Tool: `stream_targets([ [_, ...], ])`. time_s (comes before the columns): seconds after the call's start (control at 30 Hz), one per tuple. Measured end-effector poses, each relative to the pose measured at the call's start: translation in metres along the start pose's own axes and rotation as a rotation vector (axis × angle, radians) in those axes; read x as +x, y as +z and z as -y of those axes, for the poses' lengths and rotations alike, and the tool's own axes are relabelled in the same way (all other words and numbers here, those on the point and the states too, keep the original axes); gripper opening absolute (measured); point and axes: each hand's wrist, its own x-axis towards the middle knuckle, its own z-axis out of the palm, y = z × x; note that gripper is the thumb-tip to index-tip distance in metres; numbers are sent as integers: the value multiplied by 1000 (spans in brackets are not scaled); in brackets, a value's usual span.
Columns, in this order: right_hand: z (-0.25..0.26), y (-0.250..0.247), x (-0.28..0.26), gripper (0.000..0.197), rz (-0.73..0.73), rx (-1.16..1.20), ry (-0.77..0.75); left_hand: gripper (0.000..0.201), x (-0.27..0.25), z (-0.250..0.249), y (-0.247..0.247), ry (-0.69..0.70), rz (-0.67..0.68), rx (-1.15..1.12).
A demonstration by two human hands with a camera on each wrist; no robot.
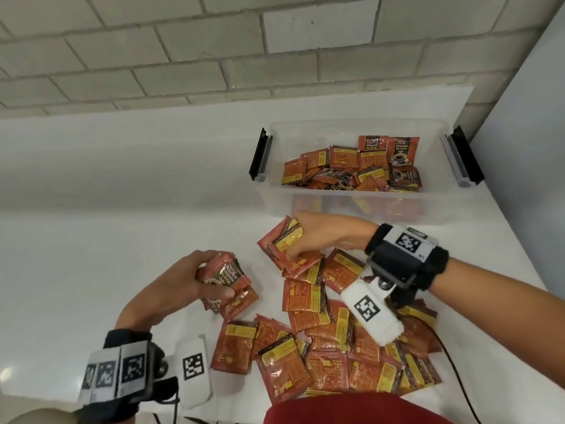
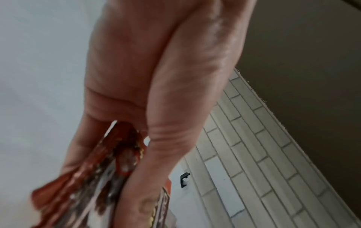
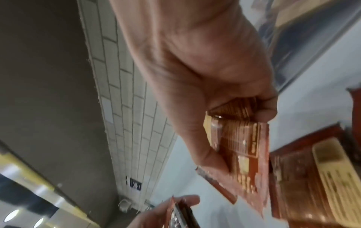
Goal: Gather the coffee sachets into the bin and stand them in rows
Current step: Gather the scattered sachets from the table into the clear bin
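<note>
Red-orange coffee sachets lie in a loose pile [image 1: 345, 341] on the white table in front of me. My left hand [image 1: 195, 280] grips a stack of sachets [image 1: 229, 286] left of the pile; the same stack [image 2: 93, 182] shows between thumb and fingers in the left wrist view. My right hand [image 1: 308, 237] grips several sachets [image 1: 284, 240] at the pile's far edge, just in front of the bin; they show again as a bunch [image 3: 240, 138] in the right wrist view. The clear plastic bin [image 1: 351, 206] holds a jumble of sachets [image 1: 354, 166], two upright at its back.
A grey brick wall [image 1: 214, 56] runs behind the table. The bin has black latch handles [image 1: 260, 154] on both ends. A black cable [image 1: 452, 362] trails over the table at the right. My red clothing [image 1: 351, 411] is at the near table edge.
</note>
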Motion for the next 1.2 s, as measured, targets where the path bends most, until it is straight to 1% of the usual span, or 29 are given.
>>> stream_targets([
  [0.03,-3,-4,-4,47,27,-3,7,91,-3,-1,-1,10,-15,-24],
  [0.07,-6,-5,-8,44,48,-16,15,89,-8,-3,-2,11,-14,-45],
  [0.1,-8,-4,-11,45,48,-37,26,83,-13,-4,-2,12,17,-59],
  [0.13,-11,-2,-14,49,39,-73,40,73,-20,-6,-3,3,59,-65],
  [0.17,-13,2,-15,57,20,-124,69,61,-25,-7,-1,-9,107,-59],
  [0.2,-15,7,-17,66,4,-190,93,53,-31,-7,3,-20,144,-36],
  [0.23,-16,13,-17,76,-12,-252,106,55,-33,-3,7,-34,165,53],
  [0.27,-18,18,-16,84,-24,-297,100,66,-33,3,12,-40,169,203],
  [0.3,-20,21,-14,88,-37,-323,89,77,-31,9,19,-52,181,352],
  [0.33,-21,23,-12,89,-46,-338,81,84,-30,15,27,-46,197,447],
  [0.37,-22,23,-11,90,-48,-347,77,83,-29,21,34,-39,202,471],
  [0.4,-23,24,-10,89,-48,-353,78,79,-27,26,39,-45,194,462],
  [0.47,-25,23,-9,85,-64,-354,79,63,-25,30,42,-44,154,464],
  [0.53,-27,22,-9,80,-100,-348,60,48,-23,31,39,-53,128,531],
  [0.7,-37,16,-16,61,-173,-243,-5,35,-11,14,21,-64,74,576],
  [0.8,-47,10,-23,57,-243,-207,-35,32,-2,-1,13,-63,42,579],
  [0.87,-53,7,-28,54,-266,-204,-34,29,4,-9,11,-64,61,587],
  [0.9,-56,5,-31,50,-279,-196,-39,27,7,-12,10,-61,85,595],
  [0.97,-59,1,-38,35,-311,-168,-71,23,12,-20,7,-50,136,596],
  [1.03,-59,-8,-49,22,-326,-117,-115,21,16,-34,3,-27,156,559],
  [1.1,-57,-22,-64,18,-326,32,-161,24,17,-58,0,23,151,473],
  [1.2,-47,-53,-88,21,-380,310,-189,37,22,-105,-3,156,120,266],
])
